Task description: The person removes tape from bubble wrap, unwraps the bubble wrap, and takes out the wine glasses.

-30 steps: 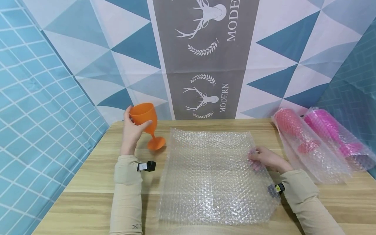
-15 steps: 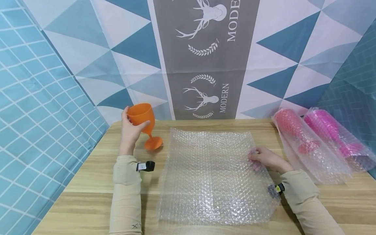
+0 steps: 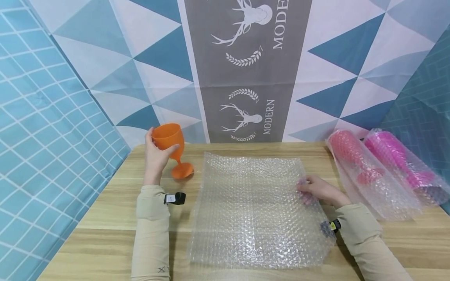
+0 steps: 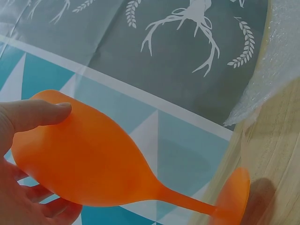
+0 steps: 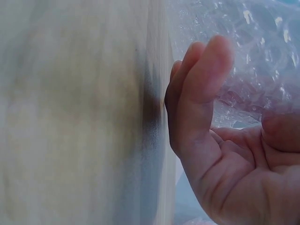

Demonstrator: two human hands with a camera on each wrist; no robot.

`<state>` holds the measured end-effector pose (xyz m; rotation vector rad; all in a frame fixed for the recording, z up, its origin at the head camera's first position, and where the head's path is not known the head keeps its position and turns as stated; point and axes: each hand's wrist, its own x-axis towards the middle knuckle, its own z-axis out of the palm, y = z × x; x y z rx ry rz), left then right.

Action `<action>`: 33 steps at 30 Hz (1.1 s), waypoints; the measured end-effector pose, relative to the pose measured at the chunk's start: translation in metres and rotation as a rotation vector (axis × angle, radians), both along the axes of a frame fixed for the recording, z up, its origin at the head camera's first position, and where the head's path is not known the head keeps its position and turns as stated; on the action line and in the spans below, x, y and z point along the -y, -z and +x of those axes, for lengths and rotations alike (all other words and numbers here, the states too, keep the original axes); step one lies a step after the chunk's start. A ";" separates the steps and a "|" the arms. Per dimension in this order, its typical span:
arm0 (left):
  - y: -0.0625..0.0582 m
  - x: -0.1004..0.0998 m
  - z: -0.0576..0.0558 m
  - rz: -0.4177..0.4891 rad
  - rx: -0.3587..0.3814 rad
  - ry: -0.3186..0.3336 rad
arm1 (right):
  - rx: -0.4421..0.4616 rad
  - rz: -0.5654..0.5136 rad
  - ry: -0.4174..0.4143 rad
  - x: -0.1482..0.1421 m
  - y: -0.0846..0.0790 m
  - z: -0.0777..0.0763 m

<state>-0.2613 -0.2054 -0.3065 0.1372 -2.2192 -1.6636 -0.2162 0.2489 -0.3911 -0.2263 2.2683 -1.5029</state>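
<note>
An orange goblet [image 3: 170,136] is gripped round its bowl by my left hand [image 3: 154,156], thumb on the near side and fingers behind. The left wrist view shows the goblet's stem and round foot [image 4: 233,197] pointing away from the palm, the foot close over the wood. A sheet of clear bubble wrap [image 3: 249,210] lies spread in the middle of the table. At its right edge my right hand [image 3: 320,188] pinches the wrap, thumb on top and fingers seen through the plastic underneath. In the right wrist view those fingers [image 5: 206,75] curl beneath the wrap.
Two wrapped goblets lie at the right of the wooden table [image 3: 105,226]: a red one [image 3: 346,146] and a pink one [image 3: 390,148], both rolled in bubble wrap. A patterned wall covering [image 3: 246,78] rises right behind the table's back edge.
My left hand has shifted slightly left with the goblet, whose foot moved left away from the wrap's edge. My right hand and the bubble wrap have stayed in place.
</note>
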 end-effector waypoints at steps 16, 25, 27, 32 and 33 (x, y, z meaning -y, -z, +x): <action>0.004 0.005 -0.001 -0.017 -0.027 -0.081 | 0.013 0.003 0.011 0.001 0.000 0.001; 0.006 0.012 0.000 -0.005 -0.045 -0.110 | 0.009 0.015 0.010 0.001 -0.001 0.001; 0.006 0.014 0.000 0.007 -0.047 -0.109 | 0.005 0.016 0.008 0.001 -0.001 0.001; 0.006 0.017 0.001 0.021 -0.042 -0.117 | 0.008 0.013 0.014 0.002 0.000 0.002; 0.006 0.017 0.001 0.024 -0.043 -0.120 | 0.008 0.012 0.015 0.002 0.000 0.002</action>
